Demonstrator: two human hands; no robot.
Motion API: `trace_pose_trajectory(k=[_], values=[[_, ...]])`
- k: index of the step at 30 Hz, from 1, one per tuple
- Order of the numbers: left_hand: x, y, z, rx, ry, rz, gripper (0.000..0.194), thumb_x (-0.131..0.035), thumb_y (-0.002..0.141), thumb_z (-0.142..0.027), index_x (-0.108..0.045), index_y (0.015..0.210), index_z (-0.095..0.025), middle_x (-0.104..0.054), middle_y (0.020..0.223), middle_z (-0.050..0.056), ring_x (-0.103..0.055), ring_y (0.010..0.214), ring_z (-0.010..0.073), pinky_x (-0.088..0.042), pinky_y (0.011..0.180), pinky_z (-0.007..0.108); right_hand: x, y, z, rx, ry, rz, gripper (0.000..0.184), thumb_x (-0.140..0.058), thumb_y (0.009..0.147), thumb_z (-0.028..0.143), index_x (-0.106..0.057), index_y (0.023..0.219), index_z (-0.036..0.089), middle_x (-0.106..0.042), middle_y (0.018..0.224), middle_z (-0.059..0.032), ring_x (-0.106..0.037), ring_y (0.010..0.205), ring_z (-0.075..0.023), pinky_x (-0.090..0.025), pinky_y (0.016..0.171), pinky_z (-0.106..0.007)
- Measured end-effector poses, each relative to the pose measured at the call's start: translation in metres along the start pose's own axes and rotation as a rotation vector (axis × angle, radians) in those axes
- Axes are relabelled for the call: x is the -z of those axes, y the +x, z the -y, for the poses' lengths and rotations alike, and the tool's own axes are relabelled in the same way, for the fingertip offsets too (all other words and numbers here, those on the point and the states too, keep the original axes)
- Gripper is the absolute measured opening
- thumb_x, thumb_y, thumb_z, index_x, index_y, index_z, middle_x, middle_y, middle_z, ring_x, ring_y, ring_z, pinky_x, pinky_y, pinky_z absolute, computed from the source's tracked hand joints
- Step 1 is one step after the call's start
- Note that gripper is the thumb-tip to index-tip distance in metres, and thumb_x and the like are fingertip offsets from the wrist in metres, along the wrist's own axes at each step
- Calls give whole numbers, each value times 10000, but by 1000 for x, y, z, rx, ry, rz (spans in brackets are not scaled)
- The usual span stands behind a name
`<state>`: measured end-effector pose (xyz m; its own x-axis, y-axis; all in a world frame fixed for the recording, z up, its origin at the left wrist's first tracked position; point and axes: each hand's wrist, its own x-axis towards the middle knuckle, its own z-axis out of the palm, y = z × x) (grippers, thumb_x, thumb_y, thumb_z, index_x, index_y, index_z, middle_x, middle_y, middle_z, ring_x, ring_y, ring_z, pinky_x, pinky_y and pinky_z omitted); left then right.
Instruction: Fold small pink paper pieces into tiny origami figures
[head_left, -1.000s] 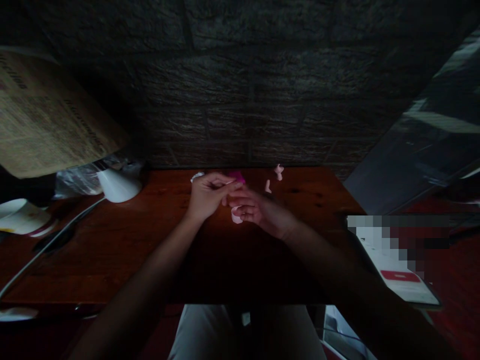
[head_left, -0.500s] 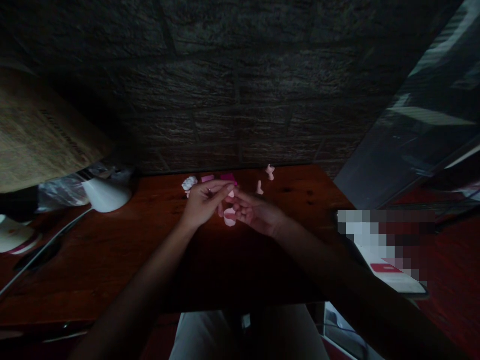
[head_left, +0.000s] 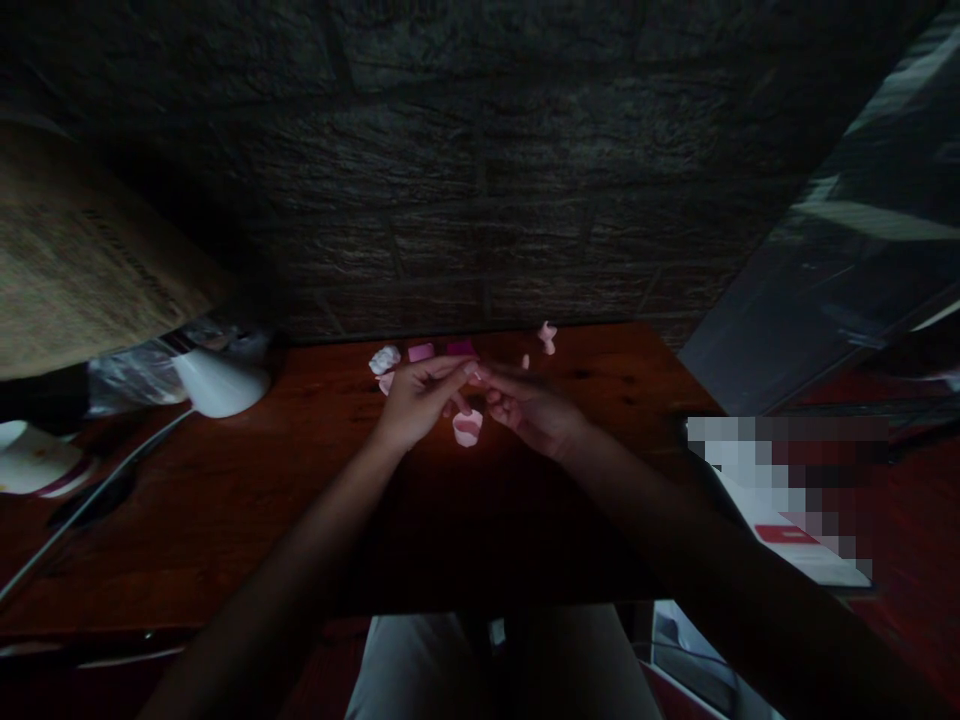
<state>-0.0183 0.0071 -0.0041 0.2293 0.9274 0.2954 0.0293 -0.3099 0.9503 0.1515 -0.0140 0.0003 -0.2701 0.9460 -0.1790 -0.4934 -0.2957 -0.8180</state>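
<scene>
The left hand point(head_left: 420, 402) pinched a small pale pink piece point(head_left: 474, 373) between thumb and fingers above the counter point(head_left: 255, 510). The right hand point(head_left: 536, 412) met it with the fingertips, its other fingers curled; whether it gripped the piece too could not be told. A smooth, matte pink ring-shaped piece point(head_left: 467, 429), with thin, slightly uneven walls, was just below the hands; a left finger overlapped its rim, contact unclear.

Behind the hands were a white crumpled lump point(head_left: 385, 360), a flat-sided pink block point(head_left: 421, 352) and a deeper magenta block point(head_left: 460, 348). To the right stood a pale pink piece with a narrow waist point(head_left: 547, 339) and a smaller rounded pink piece point(head_left: 526, 362). The counter was glossy reddish-brown wood with dark knots, set against a rough stone-textured wall point(head_left: 435, 230). At the left were a smooth white cone point(head_left: 221, 382) and a paper cup point(head_left: 37, 458).

Compared with half a second before, the ring-shaped piece's opening showed more fully, the right fingers no longer overlapping it. The rounded piece had become mostly hidden behind the right hand.
</scene>
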Motion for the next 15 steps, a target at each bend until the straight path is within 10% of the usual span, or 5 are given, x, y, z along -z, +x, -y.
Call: trace_pose_trajectory(k=[15], values=[[-2, 1, 1, 37, -34, 5, 368, -755, 852, -471, -792, 1052, -163, -766, 709, 64, -710, 589, 144, -464, 464, 197, 5, 1, -1, 203, -289, -76, 212, -871, 681, 352, -828, 868, 262, -735, 811, 5, -556, 675, -100, -453, 662, -261]])
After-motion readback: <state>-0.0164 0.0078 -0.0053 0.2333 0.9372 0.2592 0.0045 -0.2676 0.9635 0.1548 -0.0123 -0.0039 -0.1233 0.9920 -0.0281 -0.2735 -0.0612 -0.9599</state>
